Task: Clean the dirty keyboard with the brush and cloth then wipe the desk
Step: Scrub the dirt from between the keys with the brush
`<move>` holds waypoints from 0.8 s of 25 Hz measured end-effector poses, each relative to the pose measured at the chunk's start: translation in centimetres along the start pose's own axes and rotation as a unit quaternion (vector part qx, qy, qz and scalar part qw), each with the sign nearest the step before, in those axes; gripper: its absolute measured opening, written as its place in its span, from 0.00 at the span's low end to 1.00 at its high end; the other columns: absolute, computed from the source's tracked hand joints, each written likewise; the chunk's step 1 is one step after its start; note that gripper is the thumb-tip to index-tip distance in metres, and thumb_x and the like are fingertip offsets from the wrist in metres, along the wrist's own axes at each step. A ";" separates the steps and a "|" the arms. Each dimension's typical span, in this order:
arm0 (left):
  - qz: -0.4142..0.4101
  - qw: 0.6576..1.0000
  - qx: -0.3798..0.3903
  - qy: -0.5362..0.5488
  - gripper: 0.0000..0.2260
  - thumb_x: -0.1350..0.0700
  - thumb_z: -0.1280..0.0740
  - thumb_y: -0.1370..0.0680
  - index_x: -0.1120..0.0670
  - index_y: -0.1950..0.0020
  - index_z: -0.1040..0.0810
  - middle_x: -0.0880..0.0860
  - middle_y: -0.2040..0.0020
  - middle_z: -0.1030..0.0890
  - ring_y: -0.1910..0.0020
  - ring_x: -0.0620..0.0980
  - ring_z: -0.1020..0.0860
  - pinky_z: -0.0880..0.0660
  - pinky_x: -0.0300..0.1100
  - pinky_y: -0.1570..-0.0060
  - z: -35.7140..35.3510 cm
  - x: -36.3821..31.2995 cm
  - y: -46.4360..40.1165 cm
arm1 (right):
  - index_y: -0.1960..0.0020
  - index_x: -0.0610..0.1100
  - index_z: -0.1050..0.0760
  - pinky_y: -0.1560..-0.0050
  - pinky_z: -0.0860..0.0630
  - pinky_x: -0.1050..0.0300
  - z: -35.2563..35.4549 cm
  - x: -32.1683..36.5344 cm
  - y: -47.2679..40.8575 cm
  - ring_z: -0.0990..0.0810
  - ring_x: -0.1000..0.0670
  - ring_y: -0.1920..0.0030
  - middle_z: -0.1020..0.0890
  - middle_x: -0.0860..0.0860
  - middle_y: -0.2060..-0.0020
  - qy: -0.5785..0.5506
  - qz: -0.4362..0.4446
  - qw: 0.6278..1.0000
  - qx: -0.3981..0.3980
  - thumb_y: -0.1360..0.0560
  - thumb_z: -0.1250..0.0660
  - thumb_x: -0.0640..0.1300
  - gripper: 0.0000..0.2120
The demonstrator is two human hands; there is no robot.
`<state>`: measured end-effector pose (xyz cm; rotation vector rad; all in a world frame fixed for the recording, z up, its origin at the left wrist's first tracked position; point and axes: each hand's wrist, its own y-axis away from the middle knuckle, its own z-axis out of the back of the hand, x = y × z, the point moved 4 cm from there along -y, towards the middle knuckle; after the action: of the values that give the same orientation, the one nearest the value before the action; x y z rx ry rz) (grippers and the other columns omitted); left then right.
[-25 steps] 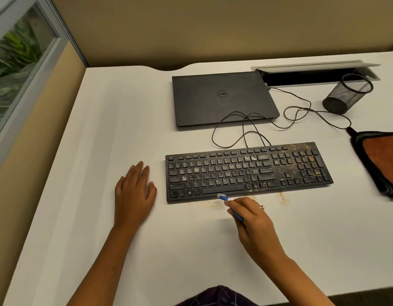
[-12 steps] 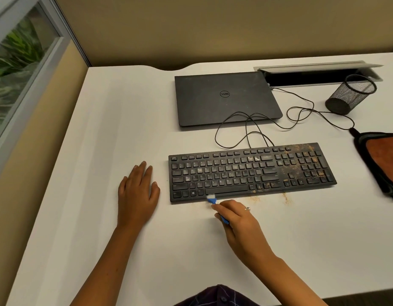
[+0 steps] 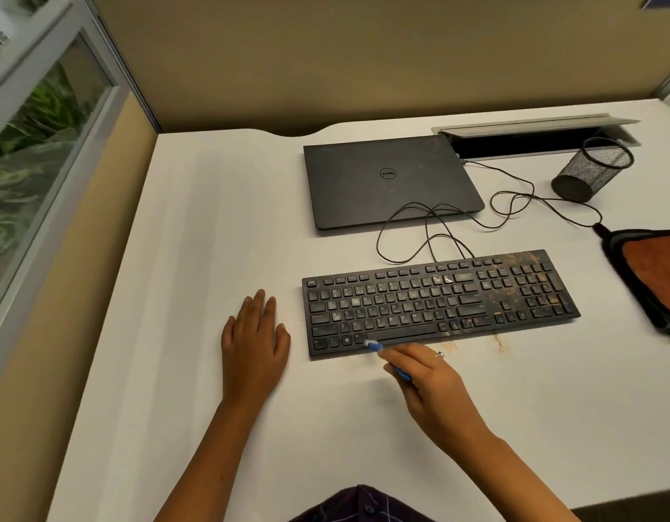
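Where tan partition walls [image 3: 363, 50] meet at a corner and a window [image 3: 32, 152] with green leaves behind it runs along one side, a white desk [image 3: 213, 220] fills most of the view. At its middle lies the black keyboard [image 3: 439, 303], its number-pad end coated in brown dirt, with brown specks on the desk just in front of it. Behind the keyboard sits a closed dark laptop [image 3: 390, 180], and a thin cable [image 3: 431, 227] loops between the two. Beyond the dirty end of the keyboard lies an orange cloth [image 3: 653, 273], with a mesh cup [image 3: 589, 169] behind that. Beside the keyboard's clean end the left hand [image 3: 256, 344] rests flat on the desk, fingers straight and close together. At the keyboard's front edge the right hand [image 3: 427, 382] pinches a blue brush [image 3: 375, 346], whose blurred tip touches the bottom row by the space bar.
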<state>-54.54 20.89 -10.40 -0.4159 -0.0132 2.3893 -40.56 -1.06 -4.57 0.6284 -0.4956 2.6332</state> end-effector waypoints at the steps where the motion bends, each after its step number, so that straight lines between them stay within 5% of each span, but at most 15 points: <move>1: -0.001 1.000 0.001 0.001 0.25 0.50 0.48 0.22 0.59 0.31 0.25 0.57 0.28 0.29 0.28 0.57 0.31 0.34 0.58 0.34 0.1 0.0 0.0 | 0.43 0.42 0.20 0.54 0.22 0.62 0.0 0.4 -0.3 0.19 0.49 0.55 0.18 0.49 0.51 0.014 0.003 1.000 -0.005 0.28 0.35 0.43 0.14; 10: -0.009 1.000 0.014 0.003 0.25 0.50 0.48 0.22 0.60 0.31 0.25 0.58 0.28 0.28 0.29 0.59 0.30 0.33 0.60 0.34 0.2 0.1 0.0 | 0.43 0.41 0.21 0.55 0.24 0.63 -1.2 2.3 -0.8 0.19 0.48 0.56 0.18 0.47 0.51 0.028 -0.015 0.999 -0.025 0.29 0.28 0.37 0.15; 14: -0.009 1.000 0.019 -0.002 0.25 0.51 0.48 0.22 0.60 0.32 0.25 0.59 0.28 0.28 0.30 0.60 0.29 0.32 0.60 0.35 0.2 0.1 0.0 | 0.42 0.46 0.21 0.51 0.31 0.71 -1.9 2.4 -0.6 0.22 0.53 0.53 0.19 0.52 0.52 -0.057 -0.044 0.996 0.059 0.24 0.39 0.47 0.14; 20: -0.001 1.000 0.013 -0.004 0.25 0.51 0.49 0.21 0.60 0.31 0.25 0.58 0.28 0.29 0.29 0.59 0.30 0.33 0.60 0.34 0.1 0.0 0.2 | 0.51 0.46 0.23 0.65 0.30 0.69 3.1 -0.8 -1.2 0.24 0.57 0.64 0.20 0.53 0.62 -0.162 -0.193 0.960 -0.120 0.21 0.38 0.42 0.06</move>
<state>-54.68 20.76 -10.30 -0.3947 0.0130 2.3865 -38.23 -1.53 -2.04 0.9710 -0.6956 2.0737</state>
